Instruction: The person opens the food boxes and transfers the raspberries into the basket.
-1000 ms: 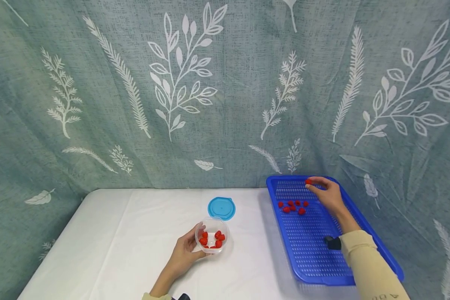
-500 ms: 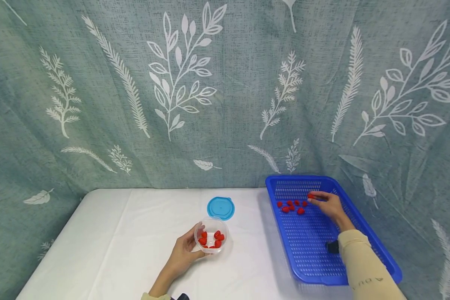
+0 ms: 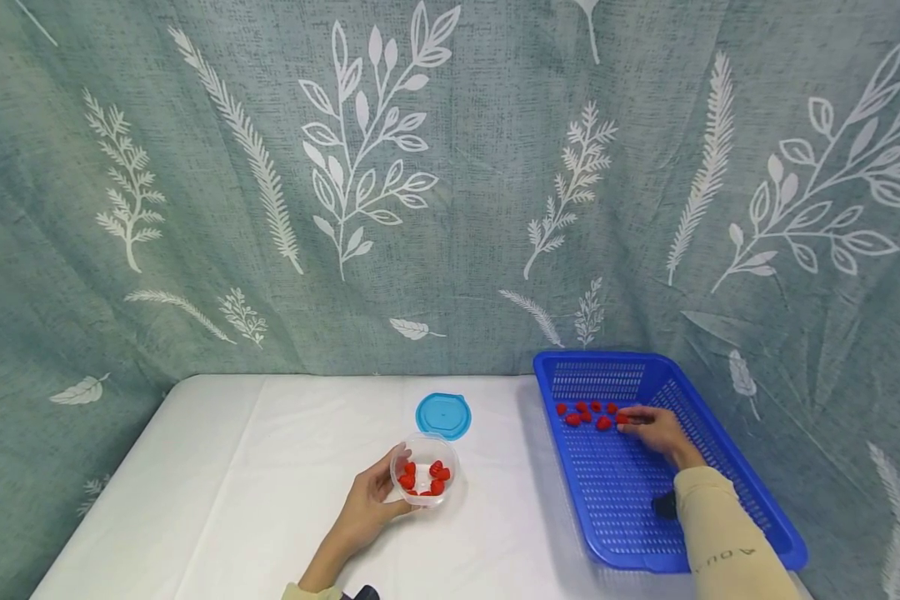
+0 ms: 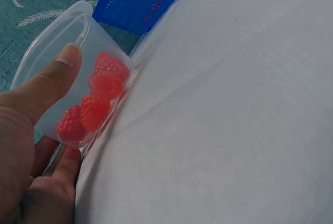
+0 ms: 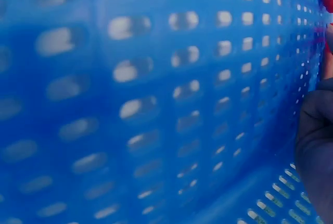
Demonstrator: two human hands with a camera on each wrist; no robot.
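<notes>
Lowered into the blue basket (image 3: 727, 492), right hand (image 3: 656, 429) seemingly pinches a raspberry (image 3: 622, 419); left hand (image 3: 371, 504) grips the raspberry cup (image 3: 423, 477).

The lid (image 3: 442, 415) lies at 12 o'clock from the container (image 3: 423, 479); the basket (image 3: 727, 467) at 3 o'clock.

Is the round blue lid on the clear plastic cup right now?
No: the round blue lid lies flat on the white table behind the clear plastic cup, which stands open.

Right hand (image 3: 654, 428) grip unclear — basket (image 5: 156, 104) mesh blurred.
</notes>
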